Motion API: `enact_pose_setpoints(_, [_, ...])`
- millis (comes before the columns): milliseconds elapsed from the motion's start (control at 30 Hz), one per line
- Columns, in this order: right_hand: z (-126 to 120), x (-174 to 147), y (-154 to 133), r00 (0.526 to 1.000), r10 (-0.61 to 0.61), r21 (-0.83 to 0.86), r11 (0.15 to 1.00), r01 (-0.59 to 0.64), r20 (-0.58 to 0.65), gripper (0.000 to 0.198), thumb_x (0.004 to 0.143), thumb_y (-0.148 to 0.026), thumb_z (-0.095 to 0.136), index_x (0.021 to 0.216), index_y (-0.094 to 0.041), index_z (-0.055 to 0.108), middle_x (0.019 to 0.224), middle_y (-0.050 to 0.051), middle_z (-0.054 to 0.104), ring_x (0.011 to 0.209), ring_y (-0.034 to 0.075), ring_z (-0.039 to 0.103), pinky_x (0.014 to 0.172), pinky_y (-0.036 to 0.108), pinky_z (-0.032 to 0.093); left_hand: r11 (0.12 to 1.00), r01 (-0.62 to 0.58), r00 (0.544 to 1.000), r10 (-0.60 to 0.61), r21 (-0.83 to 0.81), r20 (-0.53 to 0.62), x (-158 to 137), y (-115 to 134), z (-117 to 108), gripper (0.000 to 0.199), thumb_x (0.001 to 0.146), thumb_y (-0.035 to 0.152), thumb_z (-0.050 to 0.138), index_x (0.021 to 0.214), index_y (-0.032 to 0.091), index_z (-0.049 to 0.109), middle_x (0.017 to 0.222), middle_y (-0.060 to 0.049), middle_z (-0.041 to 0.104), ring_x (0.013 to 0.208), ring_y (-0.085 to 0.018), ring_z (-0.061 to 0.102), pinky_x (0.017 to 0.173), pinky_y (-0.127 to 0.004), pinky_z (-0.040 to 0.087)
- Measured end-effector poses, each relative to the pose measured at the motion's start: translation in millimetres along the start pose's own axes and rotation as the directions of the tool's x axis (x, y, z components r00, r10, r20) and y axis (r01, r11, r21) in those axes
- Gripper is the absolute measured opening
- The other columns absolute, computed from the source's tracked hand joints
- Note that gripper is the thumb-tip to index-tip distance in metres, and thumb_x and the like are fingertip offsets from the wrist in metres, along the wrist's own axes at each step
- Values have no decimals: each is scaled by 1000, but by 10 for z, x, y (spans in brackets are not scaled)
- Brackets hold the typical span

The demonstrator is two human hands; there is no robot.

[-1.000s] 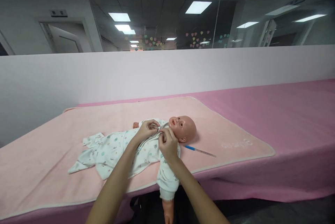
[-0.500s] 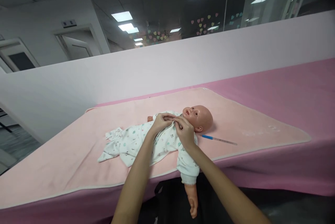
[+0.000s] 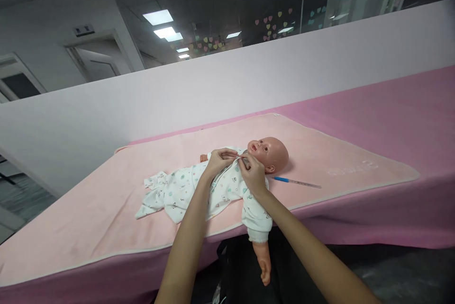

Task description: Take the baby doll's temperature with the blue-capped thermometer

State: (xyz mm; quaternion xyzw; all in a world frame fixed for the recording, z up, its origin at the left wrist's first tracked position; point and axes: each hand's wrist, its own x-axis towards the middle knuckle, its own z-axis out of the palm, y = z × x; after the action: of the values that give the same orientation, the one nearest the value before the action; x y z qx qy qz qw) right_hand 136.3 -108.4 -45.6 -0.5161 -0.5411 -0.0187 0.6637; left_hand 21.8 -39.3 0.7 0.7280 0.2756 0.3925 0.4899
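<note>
A baby doll (image 3: 273, 151) lies on its back on a peach pad, its head to the right. It wears white printed baby clothes (image 3: 185, 185), with one arm hanging over the pad's near edge. At the doll's upper chest, my left hand (image 3: 221, 162) pinches the edge of the top near the neckline. My right hand (image 3: 253, 171) is closed on the same front edge, just below the doll's chin. The fingertips of both hands nearly meet there, and they hide what exactly lies between them.
Beside the doll's head lies a thermometer (image 3: 300, 183) with a blue end. The peach pad (image 3: 103, 190) covers part of a pink-covered table (image 3: 387, 119). Behind it rises a low white wall (image 3: 192, 91) with glass above.
Both hands stay at the doll's neckline, with only small finger shifts. The camera view has tilted slightly, so the scene sits a little higher.
</note>
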Motion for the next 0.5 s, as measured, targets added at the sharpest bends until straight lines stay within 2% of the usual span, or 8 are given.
enact_pose_setpoints(233, [10,4,30,1000,-25,-11,1000,25,-10,16,81,-25,47,82,-18,61,69,1,60,54,12,48,56,24,39,999,-27,1000,26,37,14,-11,36,13,23,62,25,70,80,10,66,81,-8,68,79,-19,64,74,-29,49])
enact_pose_setpoints(333, [9,5,34,999,-31,-22,999,31,-15,16,80,-25,47,81,-18,61,67,1,59,52,12,47,55,24,39,999,-21,992,17,31,124,-38,88,-8,27,66,28,69,86,11,66,88,-9,67,85,-20,62,78,-30,47])
enact_pose_setpoints(400, [8,3,36,999,-29,-29,999,29,-22,15,80,-25,48,81,-17,61,64,1,59,50,12,46,54,24,38,999,-7,976,0,31,218,-58,109,-31,34,64,27,72,94,13,65,96,-10,66,90,-20,60,83,-31,46])
enact_pose_setpoints(500, [6,-1,39,999,-20,-29,999,19,-25,15,79,-25,48,81,-17,61,60,0,57,47,11,45,53,24,37,999,-1,970,-10,47,244,-67,99,-58,40,60,24,75,96,14,64,100,-10,64,93,-19,59,86,-31,44])
